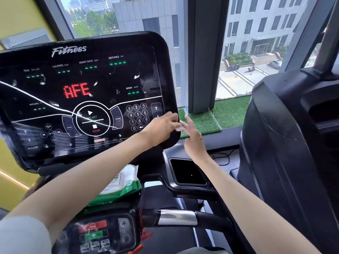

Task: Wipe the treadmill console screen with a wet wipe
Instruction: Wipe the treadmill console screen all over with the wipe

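The black treadmill console screen (80, 99) fills the left of the view, lit with red "AFE" letters and marked with smudges and droplets. My left hand (161, 128) rests on the console's lower right corner beside the number keypad, fingers stretched to the right. My right hand (192, 136) hovers just off that corner with straight, spread fingers, its tips meeting those of the left hand. A small pale blur lies where the fingertips meet; I cannot tell what it is. A green and white wet wipe pack (122, 182) lies on the shelf below the console, partly hidden by my left forearm.
A black cup holder tray (189, 173) sits right of the pack. A lower control panel (99, 233) with red and green buttons and a handlebar (178, 217) lie near me. Another black machine (293, 143) stands at the right. Windows and artificial grass (211, 120) lie behind.
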The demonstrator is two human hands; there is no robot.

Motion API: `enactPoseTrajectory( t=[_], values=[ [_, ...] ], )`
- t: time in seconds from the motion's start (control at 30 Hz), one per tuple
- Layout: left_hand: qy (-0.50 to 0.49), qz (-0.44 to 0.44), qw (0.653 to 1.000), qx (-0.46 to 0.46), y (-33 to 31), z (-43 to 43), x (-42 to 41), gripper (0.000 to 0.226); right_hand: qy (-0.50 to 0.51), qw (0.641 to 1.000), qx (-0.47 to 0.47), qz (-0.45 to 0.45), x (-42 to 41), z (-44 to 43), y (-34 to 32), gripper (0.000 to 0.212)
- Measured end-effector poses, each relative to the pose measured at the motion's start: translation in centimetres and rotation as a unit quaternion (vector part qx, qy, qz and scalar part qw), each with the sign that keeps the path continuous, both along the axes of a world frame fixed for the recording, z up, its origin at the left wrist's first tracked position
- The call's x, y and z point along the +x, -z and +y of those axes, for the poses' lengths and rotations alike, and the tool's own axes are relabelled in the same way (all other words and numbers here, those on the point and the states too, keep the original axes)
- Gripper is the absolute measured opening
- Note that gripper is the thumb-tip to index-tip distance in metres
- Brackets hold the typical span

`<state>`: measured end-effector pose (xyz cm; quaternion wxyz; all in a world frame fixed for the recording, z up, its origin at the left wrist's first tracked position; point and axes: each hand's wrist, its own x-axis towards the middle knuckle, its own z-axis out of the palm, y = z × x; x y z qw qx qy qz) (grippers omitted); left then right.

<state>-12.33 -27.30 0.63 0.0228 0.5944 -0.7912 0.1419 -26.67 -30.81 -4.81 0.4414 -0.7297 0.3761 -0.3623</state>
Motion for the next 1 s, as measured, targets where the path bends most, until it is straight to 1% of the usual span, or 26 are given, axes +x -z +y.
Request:
enactPoseTrajectory(
  t=[0.07,0.13,0.17,0.3,0.37,0.4,0.43,0.47,0.5,0.53,0.57,0.6,0.63,0.73,0.77,0.83,0.87,0.9,0.97,1.0],
  values=[
    [0.037,-0.001,0.999,-0.008,0.7,0.3,0.2,0.037,0.005,1.000,0.016,-0.021,0.2,0.0,0.0,0.092],
    [0.081,-0.023,0.996,0.034,1.4,1.2,0.9,0.039,0.012,0.999,0.023,-0.028,0.2,-0.2,0.0,0.093],
    [0.088,-0.024,0.994,0.052,1.7,1.6,1.3,0.041,0.014,0.999,0.024,-0.026,0.2,-0.2,0.0,0.093],
    [0.056,-0.002,0.996,0.076,2.3,2.3,1.2,0.048,0.023,0.999,0.018,-0.013,0.1,-0.2,0.1,0.092],
    [0.030,0.004,0.993,0.110,2.7,2.4,0.7,0.048,0.029,1.000,0.005,-0.002,0.1,-0.2,-0.1,0.090],
    [0.016,0.029,0.992,0.125,2.6,2.4,0.4,0.046,0.032,0.999,0.001,-0.002,0.0,-0.2,-0.3,0.089],
    [0.000,0.100,0.987,0.124,2.4,2.3,0.0,0.040,0.038,0.999,0.001,-0.005,-0.2,-0.2,-0.6,0.087],
    [-0.025,0.223,0.969,0.102,1.9,2.2,-0.4,0.032,0.046,0.999,0.004,-0.013,-0.4,-0.3,-1.0,0.084],
    [-0.057,0.366,0.927,0.064,1.1,2.0,-0.7,0.024,0.057,0.998,0.008,-0.021,-0.7,-0.6,-1.5,0.080],
    [-0.089,0.484,0.870,0.025,0.0,1.7,-0.7,0.019,0.065,0.998,0.009,-0.027,-0.9,-1.0,-2.0,0.075],
    [-0.114,0.564,0.818,0.007,-1.1,1.6,-0.5,0.019,0.069,0.997,0.010,-0.030,-1.1,-1.4,-2.5,0.069],
    [-0.133,0.605,0.785,0.011,-2.1,1.6,0.0,0.020,0.062,0.997,0.009,-0.034,-1.2,-1.6,-3.0,0.061],
    [-0.142,0.617,0.773,0.029,-2.8,1.5,0.7,0.022,0.044,0.998,0.012,-0.041,-1.2,-1.7,-3.5,0.053],
    [-0.122,0.599,0.786,0.091,-3.8,1.7,2.0,0.024,-0.034,0.996,0.049,-0.070,-0.5,-1.0,-4.8,0.038],
    [-0.116,0.591,0.792,0.104,-3.7,1.7,2.1,0.023,-0.042,0.995,0.052,-0.068,0.0,-0.8,-4.8,0.033],
    [-0.115,0.583,0.797,0.106,-3.4,1.7,1.8,0.022,-0.024,0.998,0.030,-0.040,0.9,-0.6,-4.3,0.019],
    [-0.116,0.599,0.786,0.098,-3.0,1.7,1.7,0.022,-0.006,0.999,0.029,-0.034,1.2,-0.6,-4.1,0.015],
    [-0.118,0.629,0.764,0.086,-2.6,1.8,1.6,0.023,0.015,0.998,0.045,-0.043,1.3,-0.6,-3.9,0.012],
    [-0.124,0.694,0.706,0.067,-1.6,2.3,1.2,0.029,0.037,0.987,0.116,-0.106,1.1,-0.7,-3.8,0.011],
    [-0.127,0.706,0.694,0.061,-1.0,2.6,0.9,0.032,0.032,0.977,0.154,-0.144,0.9,-0.6,-3.9,0.011]
  ],
)
